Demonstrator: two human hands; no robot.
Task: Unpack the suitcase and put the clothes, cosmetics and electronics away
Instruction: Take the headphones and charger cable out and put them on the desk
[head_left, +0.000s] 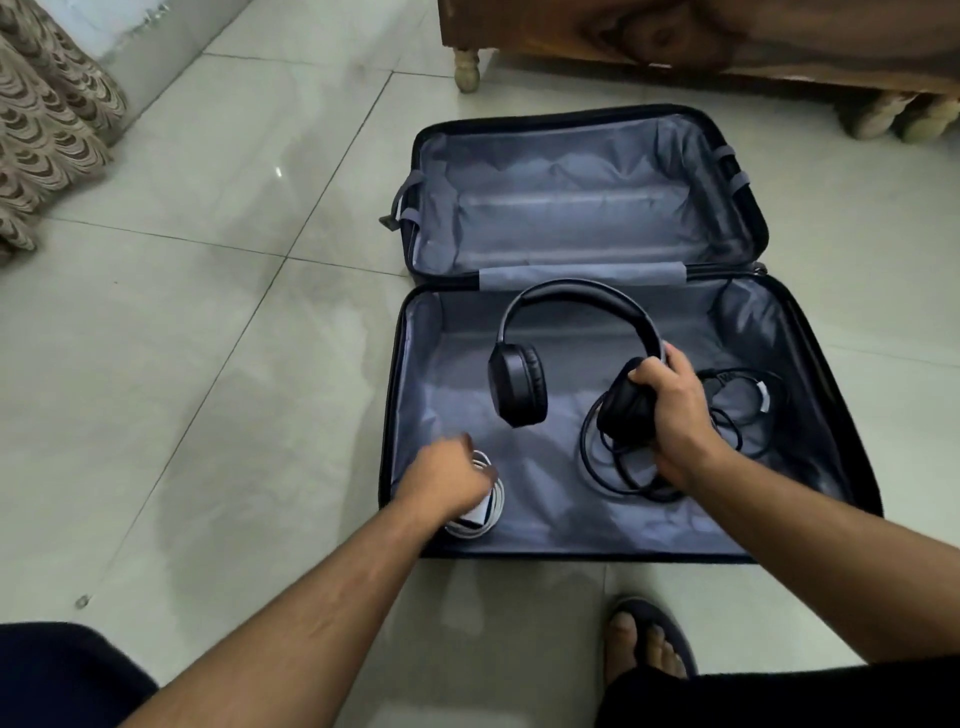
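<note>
1. Two halves of a dark suitcase (410, 415) lie spread flat on the tiled floor (208, 338), hinge across the middle, so both grey-lined compartments face up and can be reached from above. The far half holds nothing I can see; only electronics remain in the near half, which suggests the clothes and cosmetics are already out.

2. One piece of wooden furniture (675, 36) on turned legs stands just beyond the suitcase, and a patterned curtain (47, 119) hangs at far left. Either spot may be where things go, but nothing shows that.

3. One pair of black headphones (566, 312) is lifted clear of the lining, band arched upward and the free ear cup dangling. The right hand (670, 415) is clamped round the other ear cup, probably because that is the bulkiest part to seize.

4. One coil of black cable (748, 410) lies in the near compartment below and beside that hand. Whether any strand is caught in the grip I cannot tell; if so, it may trail as the headphones rise.

5. One small white cable bundle (488, 506), with what seems a white adapter, sits in the near left corner. The left hand (449, 475) is over it, blurred, fingers curled; whether it already grips the bundle I cannot tell.
</note>
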